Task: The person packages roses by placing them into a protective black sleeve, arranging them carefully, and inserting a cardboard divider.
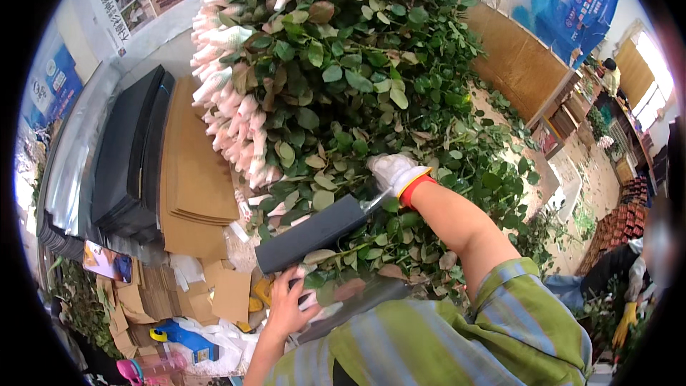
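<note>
A long dark grey block (314, 234), perhaps a folded sheet, lies slantwise at the near edge of a big heap of leafy rose stems (364, 78). My left hand (287, 311), bare, is at the block's lower left end, its fingers curled near pale pink netted flower heads; what they hold is partly hidden. In a white glove with a red and yellow cuff, my right hand (397, 173) is closed among the leaves beyond the block's other end, its fingertips hidden. A shiny grey strip (376, 201) runs between the block and this wrist. Netted rose heads (232, 111) line the heap's left side.
Brown cardboard sheets (189, 179) and a stack of dark sheets (132, 150) stand to the left. Nearer are a phone (107, 262), a blue tool (187, 341) and pink-handled scissors (130, 370). A wooden panel (514, 57) bounds the far right. Another person's yellow-gloved hand (625, 323) shows at right.
</note>
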Demonstrator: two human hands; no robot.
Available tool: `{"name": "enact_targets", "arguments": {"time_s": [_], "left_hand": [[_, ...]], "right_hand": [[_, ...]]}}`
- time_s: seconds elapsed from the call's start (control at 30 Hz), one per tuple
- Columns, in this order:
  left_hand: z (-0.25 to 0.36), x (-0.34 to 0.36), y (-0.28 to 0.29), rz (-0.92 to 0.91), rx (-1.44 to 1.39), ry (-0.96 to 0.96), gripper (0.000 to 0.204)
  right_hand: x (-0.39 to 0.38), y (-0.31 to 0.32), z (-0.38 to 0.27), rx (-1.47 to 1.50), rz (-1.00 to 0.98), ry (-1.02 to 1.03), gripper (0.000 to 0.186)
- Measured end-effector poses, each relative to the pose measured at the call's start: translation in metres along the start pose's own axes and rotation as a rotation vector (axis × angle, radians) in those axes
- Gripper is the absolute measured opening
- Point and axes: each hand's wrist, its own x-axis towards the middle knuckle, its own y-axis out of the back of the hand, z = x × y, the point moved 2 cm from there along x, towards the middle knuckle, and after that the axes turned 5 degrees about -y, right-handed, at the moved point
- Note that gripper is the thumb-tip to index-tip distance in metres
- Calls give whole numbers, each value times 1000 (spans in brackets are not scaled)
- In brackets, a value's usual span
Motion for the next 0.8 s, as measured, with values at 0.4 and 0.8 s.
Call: {"name": "enact_targets", "arguments": {"time_s": [0.4, 0.8], "left_hand": [[-6, 2, 0, -51, 43, -22, 60], [-16, 5, -7, 43, -222, 20, 38]], "right_hand": [[-63, 126, 14, 156, 552, -3, 39], [-169, 132, -8, 18, -2, 271, 23]]}}
